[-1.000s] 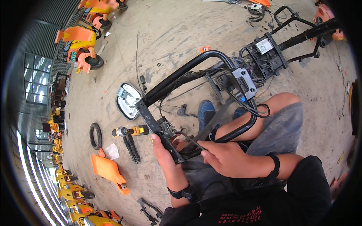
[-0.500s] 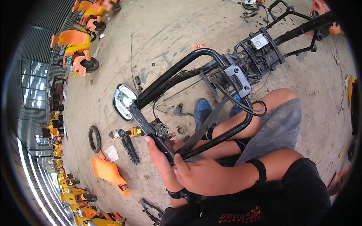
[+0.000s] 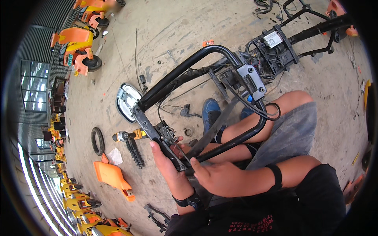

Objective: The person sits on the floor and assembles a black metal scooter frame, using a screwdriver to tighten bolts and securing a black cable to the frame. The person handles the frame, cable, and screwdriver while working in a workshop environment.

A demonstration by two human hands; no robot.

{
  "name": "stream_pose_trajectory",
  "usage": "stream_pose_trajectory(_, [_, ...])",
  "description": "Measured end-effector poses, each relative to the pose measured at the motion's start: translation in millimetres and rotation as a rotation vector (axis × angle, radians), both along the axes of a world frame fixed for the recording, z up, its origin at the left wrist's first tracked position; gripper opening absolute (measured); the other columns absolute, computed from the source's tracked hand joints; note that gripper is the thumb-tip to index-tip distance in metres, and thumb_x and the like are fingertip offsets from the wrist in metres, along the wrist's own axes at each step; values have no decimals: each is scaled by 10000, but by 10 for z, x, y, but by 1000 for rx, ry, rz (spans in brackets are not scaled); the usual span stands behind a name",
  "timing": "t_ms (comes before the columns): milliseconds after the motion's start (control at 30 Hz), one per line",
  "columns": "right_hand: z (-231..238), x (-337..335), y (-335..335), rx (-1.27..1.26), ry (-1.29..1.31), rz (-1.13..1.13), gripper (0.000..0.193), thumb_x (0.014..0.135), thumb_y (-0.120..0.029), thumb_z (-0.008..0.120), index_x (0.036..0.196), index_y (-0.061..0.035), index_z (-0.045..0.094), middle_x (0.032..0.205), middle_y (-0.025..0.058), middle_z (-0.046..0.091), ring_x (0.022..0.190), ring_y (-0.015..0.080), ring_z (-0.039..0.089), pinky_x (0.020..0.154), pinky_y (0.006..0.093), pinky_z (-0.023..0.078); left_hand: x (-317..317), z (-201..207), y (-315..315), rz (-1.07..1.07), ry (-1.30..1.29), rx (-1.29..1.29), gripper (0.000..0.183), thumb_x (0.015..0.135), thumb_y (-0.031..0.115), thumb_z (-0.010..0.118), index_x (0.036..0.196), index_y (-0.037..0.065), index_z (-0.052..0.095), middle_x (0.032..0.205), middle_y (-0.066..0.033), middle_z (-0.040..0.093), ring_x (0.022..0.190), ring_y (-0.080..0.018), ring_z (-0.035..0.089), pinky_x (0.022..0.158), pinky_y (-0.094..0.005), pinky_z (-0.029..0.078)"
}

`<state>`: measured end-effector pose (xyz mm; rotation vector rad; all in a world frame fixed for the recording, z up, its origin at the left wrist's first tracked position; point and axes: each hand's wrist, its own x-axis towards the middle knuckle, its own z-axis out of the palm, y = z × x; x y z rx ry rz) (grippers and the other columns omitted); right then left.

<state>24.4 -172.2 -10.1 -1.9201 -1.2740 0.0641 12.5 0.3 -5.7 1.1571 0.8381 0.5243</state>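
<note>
Head view of a seated person working on a black tubular scooter frame (image 3: 204, 59) that lies across the lap and out over the concrete floor (image 3: 189, 23). Left hand (image 3: 167, 161) is closed around the flat black bracket (image 3: 151, 133) at the near end of the frame, fingers wrapped from beneath and thumb along its upper edge, just beside a small latch mechanism (image 3: 165, 131) bolted to that bracket. Right hand (image 3: 218, 177) lies on the frame directly behind the left hand, fingers curled onto the tube where it meets the bracket; whether it holds a tool cannot be told. A black band (image 3: 275, 177) circles the right forearm and a dark wristwatch (image 3: 189, 200) the left wrist. Frame tube loops away from the hands to a grey plate (image 3: 254, 80) and a tangle of black cables (image 3: 260, 112), then on to a wiring box (image 3: 275, 47) farther off. Blue shoe (image 3: 210, 112) rests on the floor beneath the loop. On the floor to the person's left: an oval mirror housing (image 3: 126, 100) touching the frame's corner, a yellow power drill (image 3: 130, 135), a black coil spring (image 3: 134, 151) just beside it, a rubber ring (image 3: 97, 141), and an orange body panel (image 3: 112, 177). Orange scooters (image 3: 76, 45) stand well apart at upper left
</note>
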Motion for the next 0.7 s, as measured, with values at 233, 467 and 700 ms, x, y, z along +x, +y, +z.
stream_pose_trajectory(233, [6, 190, -94, 103, 163, -3, 474, 954, -139, 622, 1301, 164, 509, 789, 150, 691, 664, 255, 705, 535, 348, 542, -34, 0, 33, -21, -11, -26, 643, 1029, 612, 468, 1199, 2, 584, 996, -219, 713, 739, -268, 709, 571, -349, 579])
stream_pose_trajectory(467, [-7, 214, -122, 77, 357, 20, 436, 984, -133, 631, 1350, 85, 542, 798, 164, 691, 679, 341, 695, 583, 418, 544, -23, -2, 28, -16, -11, 5, 650, 1019, 625, 482, 1141, -4, 593, 923, -247, 717, 683, -285, 713, 576, -361, 578])
stream_pose_trajectory(700, [12, 304, -152, 64, 479, 19, 386, 991, -134, 615, 1316, 73, 583, 928, 191, 703, 788, 390, 699, 676, 435, 557, -2, 31, -7, -12, -7, 24, 657, 1014, 629, 488, 1146, -5, 594, 934, -251, 715, 686, -298, 712, 600, -375, 588])
